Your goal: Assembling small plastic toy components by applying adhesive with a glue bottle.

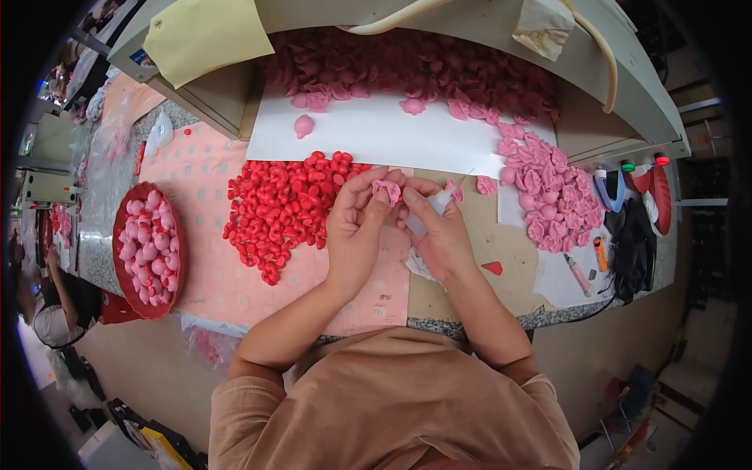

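Bench (478, 258) fills the frame's middle, stock sorted for reach: red pieces (282, 204) heaped centre-left, pink petals (548, 192) piled at right, a red tray (119, 235) of finished ones at far left. Both forearms rise from the lower edge. At centre, the left hand (356, 227) pinches a pink petal piece (387, 189); the right hand (442, 235) has its grip closed round a small glue bottle (435, 207), nozzle beside the piece.
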